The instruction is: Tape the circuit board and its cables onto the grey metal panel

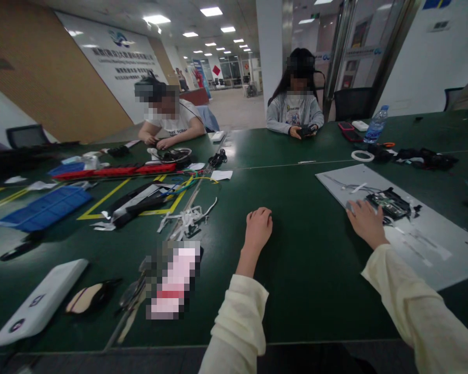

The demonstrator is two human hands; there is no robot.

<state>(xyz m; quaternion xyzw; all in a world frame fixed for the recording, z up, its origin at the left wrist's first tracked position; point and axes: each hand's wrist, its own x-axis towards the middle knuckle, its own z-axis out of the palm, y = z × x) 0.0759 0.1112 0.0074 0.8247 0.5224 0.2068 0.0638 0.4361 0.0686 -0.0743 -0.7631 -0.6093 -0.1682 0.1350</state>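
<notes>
My left hand [258, 229] rests on the dark green table [296, 259] with its fingers curled into a loose fist; nothing shows in it. My right hand [365, 220] lies on the near left part of a grey mat [432, 244], fingers bent down against the mat, just left of a black circuit board device [388, 203]. Whether the fingers press on a small part I cannot make out. Thin wires [345, 184] lie on the mat beyond that hand. Both arms wear pale yellow sleeves.
Two people sit across the table handling dark objects. Cables and white strips [185, 215], blue trays [47, 208], a red bar [113, 171], a white flat device [39, 301], a tape roll [362, 155], a water bottle [375, 124] and phones are spread about.
</notes>
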